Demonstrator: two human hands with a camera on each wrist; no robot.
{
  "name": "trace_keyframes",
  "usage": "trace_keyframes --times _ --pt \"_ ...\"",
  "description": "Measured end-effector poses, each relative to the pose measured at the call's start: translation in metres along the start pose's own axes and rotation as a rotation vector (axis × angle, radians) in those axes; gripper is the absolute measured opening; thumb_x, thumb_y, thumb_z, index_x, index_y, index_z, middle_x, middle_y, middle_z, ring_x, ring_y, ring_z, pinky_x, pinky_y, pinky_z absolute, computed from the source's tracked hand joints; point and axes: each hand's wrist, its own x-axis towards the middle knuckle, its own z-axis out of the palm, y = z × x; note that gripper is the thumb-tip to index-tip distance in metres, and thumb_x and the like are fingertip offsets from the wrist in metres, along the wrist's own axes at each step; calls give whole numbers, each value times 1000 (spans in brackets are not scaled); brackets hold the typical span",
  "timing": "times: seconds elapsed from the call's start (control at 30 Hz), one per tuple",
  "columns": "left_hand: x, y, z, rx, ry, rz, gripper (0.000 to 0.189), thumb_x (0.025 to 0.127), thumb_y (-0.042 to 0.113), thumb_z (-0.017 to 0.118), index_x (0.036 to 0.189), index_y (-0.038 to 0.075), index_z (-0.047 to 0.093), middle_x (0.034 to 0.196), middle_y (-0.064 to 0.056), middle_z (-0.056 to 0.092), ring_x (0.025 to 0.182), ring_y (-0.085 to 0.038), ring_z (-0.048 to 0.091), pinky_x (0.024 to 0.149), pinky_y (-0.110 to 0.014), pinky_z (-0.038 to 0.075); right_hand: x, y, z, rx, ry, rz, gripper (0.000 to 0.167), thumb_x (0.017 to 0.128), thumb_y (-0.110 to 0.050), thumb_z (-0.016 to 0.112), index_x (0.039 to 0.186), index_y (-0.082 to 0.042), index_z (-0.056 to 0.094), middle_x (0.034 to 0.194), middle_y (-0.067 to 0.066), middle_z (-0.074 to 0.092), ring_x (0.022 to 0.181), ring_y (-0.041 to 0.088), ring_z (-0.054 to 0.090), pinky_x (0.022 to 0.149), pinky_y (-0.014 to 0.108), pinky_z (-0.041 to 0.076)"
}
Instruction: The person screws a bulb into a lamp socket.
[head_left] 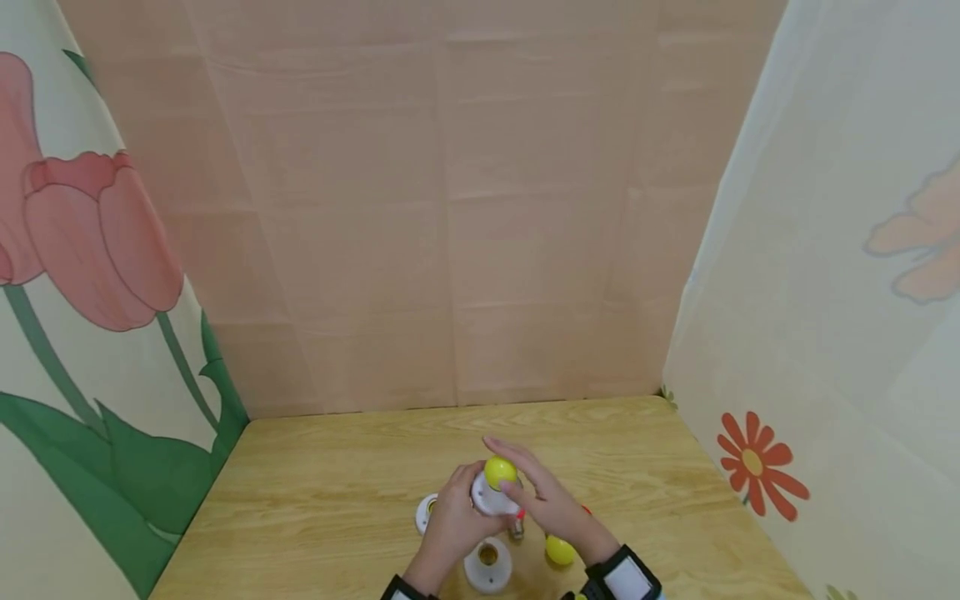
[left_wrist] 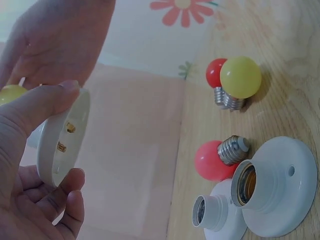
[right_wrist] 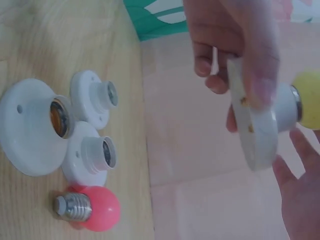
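My left hand (head_left: 456, 521) grips a white round lamp holder (head_left: 487, 498) by its base, thumb on one side and fingers on the other. Two brass terminals show on the hollow underside in the left wrist view. A yellow bulb (head_left: 499, 470) sits in the mouth of this holder, its metal collar partly visible in the right wrist view. Beside the bulb is my right hand (head_left: 553, 505), fingers extended past it and thumb close at its lower side. Both hands are raised above the wooden table.
Three more white holders stand on the table, among them a large one (right_wrist: 30, 132) and two smaller ones (right_wrist: 89, 100). Near them lies a red bulb (right_wrist: 102, 209). Another yellow bulb (left_wrist: 241, 77) rests against a second red bulb (left_wrist: 215, 72) toward the right.
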Motion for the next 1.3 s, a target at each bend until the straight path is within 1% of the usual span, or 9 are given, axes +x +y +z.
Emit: trace_keyframes --times 0.1,0.2,0.43,0.7,0.87,0.97,1.13,1.23,1.3 --pt "0 0 1 10 4 0 80 64 39 88 131 9 56 118 -3 62 103 -19 62 83 -40 54 1 1 -3 28 -28 15 48 100 -7 49 146 -16 41 148 4 45 139 14 37 112 42 33" --pt "0 -1 1 18 6 -1 81 64 41 88 130 9 56 118 -3 61 102 -19 62 83 -39 54 1 1 -3 22 -1 41 43 98 -12 54 140 -18 48 140 2 54 132 15 47 108 45 38" --pt "-2 0 2 -6 4 -9 79 62 42 89 129 13 57 118 -1 61 102 -18 62 83 -39 54 3 -1 3 -107 196 72 39 82 -27 76 118 -17 63 118 -6 65 110 14 59 95 34 49" --pt "-3 -2 5 -12 -7 -27 75 63 43 88 127 17 59 116 1 61 100 -17 60 81 -38 54 9 -9 14 -292 356 226 39 67 -41 87 90 -27 59 84 -21 56 81 4 51 73 25 43" --pt "-4 -4 6 -8 -11 -25 77 62 47 88 127 18 59 118 0 61 101 -17 60 80 -38 53 10 -11 19 -401 399 221 41 64 -38 89 88 -26 58 81 -22 53 78 3 47 72 26 41" --pt "-4 -4 4 -18 -6 -27 80 61 50 87 128 17 58 118 1 61 103 -18 60 82 -40 53 8 -10 15 -356 342 172 42 70 -39 85 101 -24 61 92 -19 57 87 4 52 79 33 46" --pt "-3 -2 1 -38 15 -20 80 63 43 88 130 13 57 117 1 61 105 -19 61 86 -41 53 3 -4 1 -122 68 81 54 91 -27 68 141 -21 47 134 -4 56 126 19 50 101 57 41" --pt "-3 -1 0 -38 20 -17 79 63 39 89 130 11 57 118 1 61 105 -19 61 85 -42 53 1 0 -5 -26 -41 66 55 95 -21 60 146 -24 40 142 0 52 134 21 44 104 62 35" --pt "-3 -1 0 -35 19 -22 81 63 39 89 131 11 56 119 1 61 106 -19 61 86 -42 53 1 2 -6 4 -65 64 52 96 -20 59 145 -24 42 141 1 53 133 19 46 104 60 36"
